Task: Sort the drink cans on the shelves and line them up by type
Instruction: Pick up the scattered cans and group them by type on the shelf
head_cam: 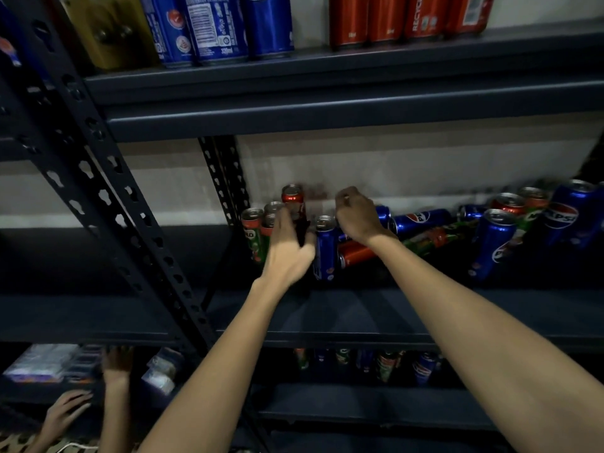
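Both arms reach into the middle shelf [359, 308] of the dark metal rack. The left hand [287, 246] holds a red can [293, 199], fingers curled round its lower half, the can upright and raised just above a cluster of green cans [253, 235] standing at the shelf's left end. The right hand [356, 214] hangs over the jumble beside it, fingers bent downward; what they touch, if anything, I cannot tell, since the hand hides it. Right between the hands stands an upright blue can [325, 246], and just behind it an orange can [354, 253] lies on its side. Further right, more blue cans [421, 219] lie tipped over with a green one [438, 238] among them, and a few stand upright near the right edge [493, 243]. On the upper shelf [327, 70] blue cans [215, 27] stand together at left, red cans [408, 18] together at right. Lower left, another person's hands [65, 410] work at a neighbouring shelf.
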